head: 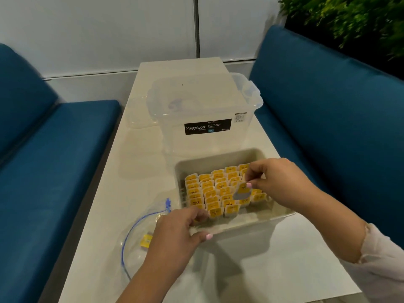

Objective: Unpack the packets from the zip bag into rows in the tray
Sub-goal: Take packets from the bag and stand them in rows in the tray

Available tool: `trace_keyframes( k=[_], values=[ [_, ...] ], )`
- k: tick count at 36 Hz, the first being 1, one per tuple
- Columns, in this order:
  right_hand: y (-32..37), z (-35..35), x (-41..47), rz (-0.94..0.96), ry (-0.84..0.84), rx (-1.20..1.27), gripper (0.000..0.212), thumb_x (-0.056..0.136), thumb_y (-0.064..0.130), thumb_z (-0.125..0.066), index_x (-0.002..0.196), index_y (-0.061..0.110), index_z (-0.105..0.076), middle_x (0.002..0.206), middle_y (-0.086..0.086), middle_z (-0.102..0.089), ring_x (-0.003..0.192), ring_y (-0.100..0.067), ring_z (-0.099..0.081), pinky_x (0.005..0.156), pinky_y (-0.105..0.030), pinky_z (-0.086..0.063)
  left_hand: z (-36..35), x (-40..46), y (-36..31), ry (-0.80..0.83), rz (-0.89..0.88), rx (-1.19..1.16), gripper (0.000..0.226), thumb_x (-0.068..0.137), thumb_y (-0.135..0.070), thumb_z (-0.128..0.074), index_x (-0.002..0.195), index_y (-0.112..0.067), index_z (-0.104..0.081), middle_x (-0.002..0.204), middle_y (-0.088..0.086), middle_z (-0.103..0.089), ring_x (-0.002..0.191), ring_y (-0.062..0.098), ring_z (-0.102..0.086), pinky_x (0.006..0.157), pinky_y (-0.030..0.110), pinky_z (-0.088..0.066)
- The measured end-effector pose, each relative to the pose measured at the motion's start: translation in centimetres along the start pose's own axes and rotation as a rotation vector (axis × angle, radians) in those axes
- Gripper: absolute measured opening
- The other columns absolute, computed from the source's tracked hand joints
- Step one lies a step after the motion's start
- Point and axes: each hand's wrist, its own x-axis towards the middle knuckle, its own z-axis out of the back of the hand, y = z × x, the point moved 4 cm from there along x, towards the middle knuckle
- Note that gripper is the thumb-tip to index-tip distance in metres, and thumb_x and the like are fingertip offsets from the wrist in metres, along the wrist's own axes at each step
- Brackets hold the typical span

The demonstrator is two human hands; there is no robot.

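A beige tray (218,159) sits on the white table and holds several rows of upright yellow packets (209,189). My right hand (277,180) hovers over the tray's right side and pinches one packet (242,191), tilted, its grey back showing, just above the rows. My left hand (177,235) rests at the tray's near left corner, its fingers curled over the rim onto a packet in the front row. The clear zip bag (140,237) with a blue zipper lies left of the tray, partly under my left wrist, with one yellow packet (146,240) inside.
A clear Megabox storage box (205,110) stands behind the tray. Its clear lid (140,114) lies to its left. Blue benches (54,160) flank the narrow table on both sides. A plant (349,16) is at the top right.
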Motion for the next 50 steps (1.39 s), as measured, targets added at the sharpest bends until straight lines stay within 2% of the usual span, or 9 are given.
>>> trace_keyframes(
  k=[2,6,11,17,23,26,34,39,50],
  values=[
    [-0.7,-0.4,0.2,-0.026,0.020,-0.081,0.002,0.085,0.025,-0.069,0.084,0.027,-0.067,0.087,0.006,-0.068,0.082,-0.015,-0.060,0.065,-0.026,-0.044,-0.2,-0.1,0.0,0.019,0.000,0.035,0.034,0.069,-0.034,-0.079,0.100,-0.039,-0.064,0.087,-0.026,-0.060,0.087,-0.004,-0.056,0.081,0.017,-0.045],
    [-2.0,-1.6,0.7,-0.056,0.072,-0.216,0.011,0.086,0.023,-0.066,0.080,0.031,-0.061,0.077,0.008,-0.062,0.077,-0.015,-0.057,0.050,-0.019,-0.031,-0.3,-0.2,0.0,0.035,0.001,0.039,0.033,0.070,-0.034,-0.078,0.100,-0.040,-0.064,0.085,-0.029,-0.060,0.086,-0.007,-0.055,0.079,0.014,-0.043],
    [-3.2,-3.3,1.4,-0.017,0.067,-0.355,0.008,0.085,0.022,-0.064,0.088,0.029,-0.067,0.083,0.008,-0.065,0.082,-0.015,-0.060,0.049,-0.018,-0.029,-0.5,-0.1,0.2,0.041,0.013,0.036,0.032,0.071,-0.034,-0.078,0.098,-0.041,-0.063,0.081,-0.030,-0.058,0.083,-0.007,-0.055,0.074,0.011,-0.041],
    [-3.5,-5.2,1.8,0.026,0.054,-0.423,0.008,0.087,0.027,-0.062,0.091,0.029,-0.068,0.089,0.006,-0.068,0.079,-0.016,-0.059,0.066,-0.022,-0.039,-0.6,-0.2,0.3,0.065,0.040,0.015,0.028,0.072,-0.033,-0.077,0.093,-0.044,-0.061,0.086,-0.031,-0.061,0.078,-0.005,-0.057,0.079,0.017,-0.047],
    [-3.7,-5.8,1.9,0.029,0.015,-0.430,0.009,0.087,0.029,-0.061,0.092,0.030,-0.068,0.092,0.005,-0.068,0.079,-0.017,-0.056,0.067,-0.021,-0.035,-0.6,-0.1,0.3,0.073,0.041,0.018,0.028,0.072,-0.033,-0.077,0.095,-0.042,-0.062,0.086,-0.029,-0.062,0.075,-0.004,-0.058,0.071,0.010,-0.042],
    [-3.8,-5.9,1.9,0.023,0.019,-0.427,0.010,0.089,0.029,-0.060,0.094,0.030,-0.069,0.091,0.005,-0.068,0.073,-0.014,-0.050,0.067,-0.021,-0.037,-0.7,-0.1,0.3,0.079,0.049,0.025,0.029,0.072,-0.033,-0.077,0.095,-0.042,-0.062,0.086,-0.029,-0.062,0.075,-0.004,-0.058,0.071,0.011,-0.043],
    [-3.7,-6.2,1.9,0.028,0.015,-0.431,0.012,0.090,0.031,-0.060,0.098,0.031,-0.069,0.095,0.006,-0.067,0.076,-0.013,-0.048,0.073,-0.022,-0.041,-0.6,-0.2,0.2,0.087,0.047,0.028,0.028,0.073,-0.033,-0.076,0.095,-0.043,-0.062,0.087,-0.028,-0.062,0.075,-0.005,-0.057,0.069,0.007,-0.041],
    [-3.6,-5.9,1.9,0.043,-0.001,-0.460,0.013,0.091,0.033,-0.059,0.100,0.033,-0.069,0.097,0.008,-0.067,0.076,-0.011,-0.044,0.073,-0.021,-0.034,-0.6,-0.2,0.2,0.088,0.049,0.031,0.029,0.073,-0.033,-0.076,0.096,-0.042,-0.062,0.087,-0.028,-0.062,0.075,-0.004,-0.057,0.071,0.009,-0.043],
    [-3.6,-5.7,1.9,0.026,0.014,-0.451,0.014,0.090,0.034,-0.060,0.101,0.032,-0.069,0.096,0.007,-0.067,0.076,-0.012,-0.046,0.077,-0.022,-0.038,-0.3,-0.2,0.4,0.067,0.069,-0.027,0.028,0.072,-0.033,-0.077,0.092,-0.045,-0.061,0.087,-0.029,-0.063,0.077,-0.005,-0.057,0.075,0.014,-0.047]
  ],
)
